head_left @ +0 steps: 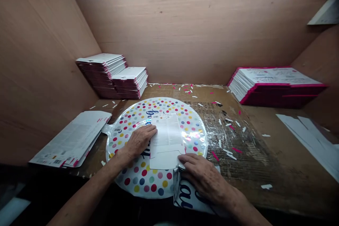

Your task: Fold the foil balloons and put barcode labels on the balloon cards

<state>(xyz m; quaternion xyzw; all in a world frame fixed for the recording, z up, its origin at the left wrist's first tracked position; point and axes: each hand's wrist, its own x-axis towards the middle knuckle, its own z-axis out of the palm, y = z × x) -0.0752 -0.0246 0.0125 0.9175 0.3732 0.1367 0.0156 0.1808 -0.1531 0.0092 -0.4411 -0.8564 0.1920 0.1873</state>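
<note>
A round white foil balloon (160,174) with coloured dots and dark blue lettering lies flat in front of me, its neck to the left. On its middle rests a white printed card sleeve (167,141) with a flap at the near end. My left hand (141,139) lies on the balloon with fingers stretched out, fingertips against the sleeve's left edge. At the sleeve's near right corner, my right hand (202,173) has its fingers bent over a folded foil balloon (182,194) with dark blue letters. Part of that folded balloon is hidden under the hand.
Stacks of folded card sleeves (102,74) stand at the back left, and another stack (278,81) at the back right. Flat printed cards (72,137) lie at the left, white sheets (312,141) at the right. White and pink paper scraps litter the taped cardboard surface (254,176). Wooden walls enclose it.
</note>
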